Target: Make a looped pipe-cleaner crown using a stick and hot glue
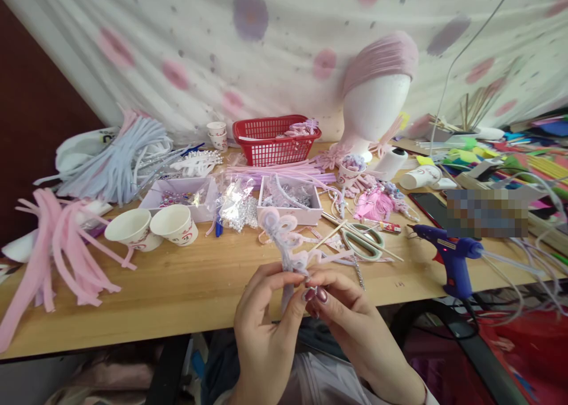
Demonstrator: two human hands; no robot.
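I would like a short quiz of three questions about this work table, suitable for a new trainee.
1. What colour is the plastic basket: (a) green, (b) red, (c) white?
2. True or false: the left hand and right hand meet at the looped fuzzy piece.
3. Fill in: pink cloth covers the top of the white dummy ____.

Key: 1. b; 2. true; 3. head.

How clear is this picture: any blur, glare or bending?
Head view: the mannequin head leans outward, probably lens distortion; the plastic bag shows bright glints; a patch beside the phone is pixelated; the left hand, right hand and fuzzy loops look fairly clear; shadows on the table are faint.
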